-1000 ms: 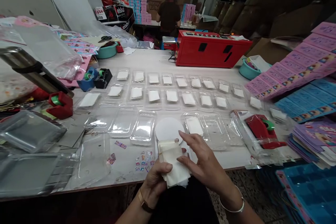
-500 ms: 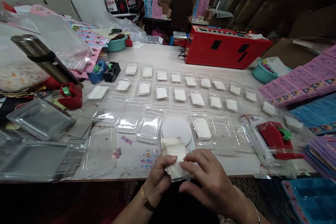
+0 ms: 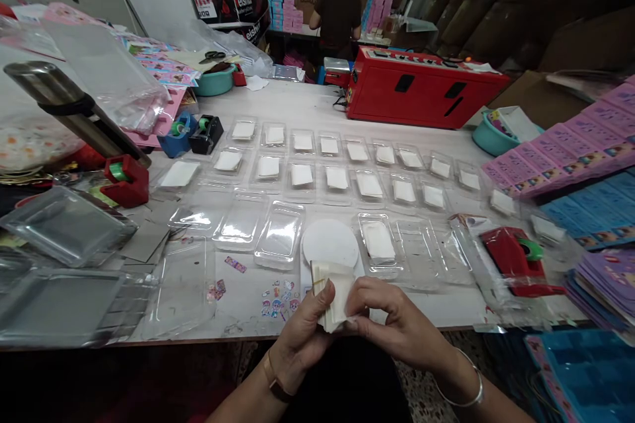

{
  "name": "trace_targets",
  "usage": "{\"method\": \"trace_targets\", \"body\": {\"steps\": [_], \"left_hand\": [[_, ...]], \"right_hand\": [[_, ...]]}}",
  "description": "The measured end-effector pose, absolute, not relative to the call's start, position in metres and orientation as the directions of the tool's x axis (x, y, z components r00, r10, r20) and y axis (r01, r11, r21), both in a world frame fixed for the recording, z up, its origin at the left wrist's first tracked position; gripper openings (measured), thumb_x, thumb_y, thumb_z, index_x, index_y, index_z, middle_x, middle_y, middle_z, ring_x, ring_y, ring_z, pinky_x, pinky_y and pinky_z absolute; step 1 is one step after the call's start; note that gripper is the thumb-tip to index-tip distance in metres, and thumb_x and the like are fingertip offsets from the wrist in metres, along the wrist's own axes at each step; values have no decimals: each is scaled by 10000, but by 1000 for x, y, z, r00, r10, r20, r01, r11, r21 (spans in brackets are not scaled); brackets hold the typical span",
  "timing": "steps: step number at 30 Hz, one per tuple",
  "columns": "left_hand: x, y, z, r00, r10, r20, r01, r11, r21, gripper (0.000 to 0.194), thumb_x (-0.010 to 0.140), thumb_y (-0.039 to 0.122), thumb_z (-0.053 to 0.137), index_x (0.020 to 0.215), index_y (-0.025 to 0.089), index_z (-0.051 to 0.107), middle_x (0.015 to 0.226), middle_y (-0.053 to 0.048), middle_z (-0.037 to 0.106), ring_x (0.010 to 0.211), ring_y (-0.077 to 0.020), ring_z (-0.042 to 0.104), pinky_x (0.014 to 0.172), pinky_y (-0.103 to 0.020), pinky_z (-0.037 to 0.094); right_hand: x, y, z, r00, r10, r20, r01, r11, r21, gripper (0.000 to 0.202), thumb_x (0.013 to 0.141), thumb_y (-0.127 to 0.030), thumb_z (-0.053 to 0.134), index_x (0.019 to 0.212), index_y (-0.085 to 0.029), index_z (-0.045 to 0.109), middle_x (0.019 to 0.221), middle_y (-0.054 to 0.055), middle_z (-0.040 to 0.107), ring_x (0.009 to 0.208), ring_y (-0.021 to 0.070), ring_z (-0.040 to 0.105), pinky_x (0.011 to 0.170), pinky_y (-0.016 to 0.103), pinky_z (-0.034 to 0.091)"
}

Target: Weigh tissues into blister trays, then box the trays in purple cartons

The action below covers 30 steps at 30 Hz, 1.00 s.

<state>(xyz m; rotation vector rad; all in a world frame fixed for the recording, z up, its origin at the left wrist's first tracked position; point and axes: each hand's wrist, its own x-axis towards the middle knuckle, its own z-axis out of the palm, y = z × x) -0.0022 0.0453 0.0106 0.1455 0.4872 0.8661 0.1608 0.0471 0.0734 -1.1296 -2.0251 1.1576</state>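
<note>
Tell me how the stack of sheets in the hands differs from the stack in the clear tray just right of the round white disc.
The held stack is gripped in the left hand, with the right hand at its lower edge; the tray stack rests in the clear tray, untouched. The held stack looks creamier, the tray stack whiter. Both are pale, layered sheets, unevenly aligned.

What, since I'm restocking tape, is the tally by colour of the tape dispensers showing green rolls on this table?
Red dispensers: 2
Blue dispenser: 1
Black dispenser: 1
Total: 4
</note>
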Motion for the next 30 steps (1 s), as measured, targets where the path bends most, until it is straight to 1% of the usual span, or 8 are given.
{"method": "trace_targets", "body": {"steps": [2, 4, 8, 10, 16, 20, 26, 30], "left_hand": [[-1, 46, 11, 546, 760, -352, -692, 647, 321, 445, 701, 455, 850, 951, 106, 733, 922, -111, 749, 991, -303, 685, 872, -372, 522], [-1, 47, 12, 539, 757, -368, -691, 648, 321, 446, 697, 462, 851, 936, 105, 731, 914, -111, 748, 1002, -310, 682, 879, -383, 519], [-1, 51, 13, 499, 759, -417, -718, 632, 292, 424, 651, 427, 892, 902, 130, 723, 854, -71, 747, 962, -273, 688, 846, -344, 528], [-2, 53, 14, 501, 753, -427, -721, 636, 276, 422, 642, 415, 900, 898, 133, 719, 835, -62, 745, 964, -267, 688, 848, -338, 532], [-1, 55, 14, 521, 716, -465, -705, 668, 239, 462, 621, 422, 911, 920, 132, 712, 876, -68, 750, 1014, -285, 684, 895, -360, 534], [0, 55, 13, 519, 710, -476, -708, 669, 226, 461, 627, 408, 911, 930, 128, 704, 934, -86, 752, 1040, -291, 678, 906, -363, 535], [1, 54, 12, 500, 713, -491, -724, 656, 215, 457, 627, 368, 917, 957, 131, 710, 948, -89, 753, 1021, -282, 683, 894, -355, 542], [1, 55, 11, 507, 708, -491, -726, 658, 200, 451, 623, 358, 920, 952, 126, 717, 916, -88, 760, 1017, -288, 685, 904, -371, 542]], "right_hand": [[161, 47, 74, -496, 868, 38, 400, 267, -877, 189, 949, -291, 619, 773, -223, 633, 753, -18, 616, 709, 133, 584, 661, 269, 474], [161, 46, 73, -505, 859, 86, 437, 341, -832, 152, 956, -261, 608, 811, -225, 638, 760, -16, 624, 717, 134, 585, 667, 272, 466], [162, 41, 66, -574, 756, 313, 540, 637, -550, 113, 990, -209, 532, 964, -206, 641, 820, 41, 664, 750, 174, 582, 679, 320, 451], [163, 41, 63, -610, 697, 376, 543, 714, -442, 128, 995, -182, 501, 998, -183, 630, 821, 63, 671, 743, 184, 580, 676, 331, 451], [165, 44, 65, -655, 666, 358, 540, 743, -395, 105, 988, -203, 522, 1032, -178, 614, 817, 62, 679, 729, 186, 586, 681, 334, 463], [164, 44, 66, -655, 641, 400, 543, 767, -341, 142, 983, -153, 490, 1014, -162, 627, 789, 62, 679, 705, 178, 584, 675, 329, 458], [166, 46, 65, -638, 661, 395, 528, 749, -401, 171, 986, -129, 476, 977, -152, 645, 759, 50, 663, 691, 165, 573, 651, 303, 427], [166, 47, 63, -650, 655, 385, 533, 754, -384, 167, 975, -128, 484, 992, -152, 649, 757, 47, 660, 679, 166, 565, 639, 304, 417]]}}
